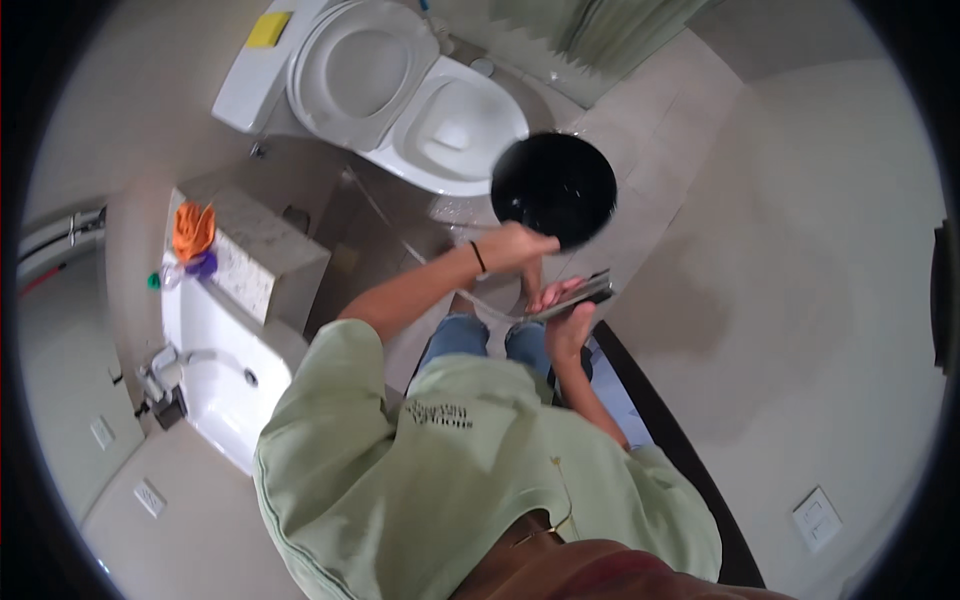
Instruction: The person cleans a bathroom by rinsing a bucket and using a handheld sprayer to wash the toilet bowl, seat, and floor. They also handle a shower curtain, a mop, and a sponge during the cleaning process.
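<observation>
Gripped at its near rim by my left hand point(512, 243), a round black bucket point(555, 185) is held tilted, its dark inside facing up. A few glints show in it. The bucket hangs just in front of the toilet point(480, 110), whose lid is raised and whose bowl is open. My right hand point(568, 318), closer to my body, is closed around a flat grey-and-black object point(590, 290); its exact kind is unclear. A thin pale hose point(385, 215) runs from the wall beside the toilet toward that object. The fingertips of both hands are partly hidden.
To the left are a white sink point(225, 370) with a faucet point(160, 375) and a stone ledge point(260, 250) carrying an orange cloth point(193, 230). A yellow sponge point(268, 30) lies on the toilet tank. A glass panel point(560, 60) stands beyond the toilet; a wall point(800, 280) closes the right side.
</observation>
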Motion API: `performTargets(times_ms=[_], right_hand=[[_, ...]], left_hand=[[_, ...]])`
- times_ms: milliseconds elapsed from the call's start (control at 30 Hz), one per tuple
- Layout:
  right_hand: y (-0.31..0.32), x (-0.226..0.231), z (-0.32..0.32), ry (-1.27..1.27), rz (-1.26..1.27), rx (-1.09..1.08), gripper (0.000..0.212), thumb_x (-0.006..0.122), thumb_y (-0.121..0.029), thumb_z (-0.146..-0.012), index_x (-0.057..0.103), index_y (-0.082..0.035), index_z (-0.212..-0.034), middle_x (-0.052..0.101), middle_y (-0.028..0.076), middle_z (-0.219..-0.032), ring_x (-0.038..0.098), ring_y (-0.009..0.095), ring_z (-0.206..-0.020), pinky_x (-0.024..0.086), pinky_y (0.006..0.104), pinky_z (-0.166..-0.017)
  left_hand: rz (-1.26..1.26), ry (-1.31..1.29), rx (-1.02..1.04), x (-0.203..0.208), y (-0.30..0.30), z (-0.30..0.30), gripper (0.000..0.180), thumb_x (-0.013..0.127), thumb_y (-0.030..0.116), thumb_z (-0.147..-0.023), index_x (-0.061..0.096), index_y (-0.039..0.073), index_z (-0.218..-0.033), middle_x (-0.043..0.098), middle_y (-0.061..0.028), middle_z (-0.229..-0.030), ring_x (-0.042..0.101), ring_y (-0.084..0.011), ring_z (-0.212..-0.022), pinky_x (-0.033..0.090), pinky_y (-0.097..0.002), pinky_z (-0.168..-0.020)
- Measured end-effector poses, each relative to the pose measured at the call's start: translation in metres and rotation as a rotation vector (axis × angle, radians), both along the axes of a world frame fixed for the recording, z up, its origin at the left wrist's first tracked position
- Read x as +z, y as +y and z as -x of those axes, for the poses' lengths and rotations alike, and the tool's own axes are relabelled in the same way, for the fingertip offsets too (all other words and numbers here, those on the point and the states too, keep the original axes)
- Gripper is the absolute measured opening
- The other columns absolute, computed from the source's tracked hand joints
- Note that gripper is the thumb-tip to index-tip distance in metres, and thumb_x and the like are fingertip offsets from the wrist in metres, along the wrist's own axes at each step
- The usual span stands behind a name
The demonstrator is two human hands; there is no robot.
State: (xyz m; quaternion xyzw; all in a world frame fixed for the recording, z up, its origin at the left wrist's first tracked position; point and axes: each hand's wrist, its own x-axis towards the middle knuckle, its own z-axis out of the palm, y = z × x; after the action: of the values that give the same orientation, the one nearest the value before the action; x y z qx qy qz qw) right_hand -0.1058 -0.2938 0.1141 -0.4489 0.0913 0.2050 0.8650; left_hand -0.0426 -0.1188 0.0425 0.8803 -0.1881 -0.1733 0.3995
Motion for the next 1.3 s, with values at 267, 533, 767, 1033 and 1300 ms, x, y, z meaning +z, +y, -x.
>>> performTargets(times_ms=[267,533,767,1033,1300], right_hand=[[-0.018,-0.12,-0.02,0.39,-0.023,-0.127,0.063,0.048,-0.074,-0.082,0.043,-0.015,-0.103,0.046,0.006,-0.076,0.049,0.023,-0.064,0.043,0.0397,-0.06],[-0.051,-0.214,-0.041,0.596,0.009,-0.16,0.066,0.04,-0.078,-0.081,0.042,-0.016,-0.103,0.045,0.006,-0.073,0.047,0.023,-0.062,0.042,0.0397,-0.058],[-0.036,-0.222,-0.024,0.527,-0.046,-0.065,0.064,0.05,-0.07,-0.084,0.04,-0.01,-0.105,0.05,0.006,-0.076,0.054,0.021,-0.063,0.047,0.0356,-0.058],[-0.02,-0.23,-0.01,0.33,0.285,-0.093,0.058,0.043,-0.061,-0.093,0.041,-0.005,-0.109,0.051,0.006,-0.085,0.054,0.016,-0.065,0.046,0.0278,-0.058],[-0.023,-0.231,-0.012,0.306,0.117,0.022,0.062,0.049,-0.06,-0.091,0.042,-0.007,-0.12,0.05,0.003,-0.106,0.052,0.014,-0.096,0.043,0.0291,-0.085]], left_hand=[[-0.047,-0.187,-0.28,-0.254,-0.103,-0.052,0.014,0.051,0.02,-0.085,0.057,0.018,-0.097,0.067,-0.0108,-0.081,0.068,-0.0316,-0.075,0.055,-0.0442,-0.061],[-0.127,-0.303,-0.156,-0.405,-0.093,-0.067,0.008,0.053,0.019,-0.084,0.057,0.012,-0.085,0.067,-0.0084,-0.076,0.068,-0.0297,-0.074,0.054,-0.0423,-0.063],[-0.384,0.238,-0.119,-0.396,-0.09,-0.084,0.02,0.052,0.013,-0.086,0.065,0.011,-0.101,0.068,-0.0152,-0.09,0.068,-0.0341,-0.086,0.055,-0.0434,-0.075],[-0.307,0.636,0.275,-0.395,-0.121,-0.115,0.024,0.053,0.019,-0.084,0.072,0.004,-0.081,0.068,-0.0231,-0.089,0.067,-0.0359,-0.089,0.054,-0.0412,-0.081],[-0.419,0.605,0.31,-0.501,-0.058,-0.096,0.03,0.049,0.02,-0.088,0.071,0.005,-0.101,0.066,-0.0188,-0.109,0.064,-0.0374,-0.102,0.051,-0.0433,-0.09]])
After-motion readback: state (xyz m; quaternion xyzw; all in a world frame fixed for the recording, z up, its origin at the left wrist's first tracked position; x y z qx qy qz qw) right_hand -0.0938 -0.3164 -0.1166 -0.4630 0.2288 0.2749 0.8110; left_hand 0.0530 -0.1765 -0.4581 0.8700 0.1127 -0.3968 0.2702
